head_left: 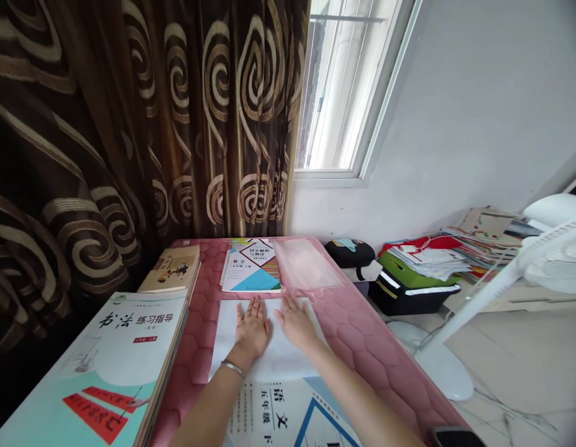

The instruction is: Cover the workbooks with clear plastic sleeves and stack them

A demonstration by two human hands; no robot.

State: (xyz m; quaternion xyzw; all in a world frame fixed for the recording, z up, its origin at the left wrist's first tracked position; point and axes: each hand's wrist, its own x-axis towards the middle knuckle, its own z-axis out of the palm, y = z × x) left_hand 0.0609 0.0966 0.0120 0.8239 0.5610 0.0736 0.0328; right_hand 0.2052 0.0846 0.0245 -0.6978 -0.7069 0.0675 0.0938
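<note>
A white sheet (281, 363) lies flat on a pink quilted surface, its near edge meeting a workbook cover with Chinese print (264, 410). Whether the two are joined I cannot tell. My left hand (253, 326), with a silver bangle at the wrist, rests palm down on the sheet, fingers stretched forward. Beside it, my right hand (296, 321) also lies flat on the sheet, near its far right side, fingers extended. Neither hand grasps anything. Both forearms cover parts of the workbook.
Left of me is a stack of books topped by a calligraphy workbook (129, 347), with a tan book (171, 270) behind. Ahead lie another workbook (253, 267) and a clear plastic cover (309, 264). A phone-like dark object (457, 437) is front right. A white fan (478, 304) stands right.
</note>
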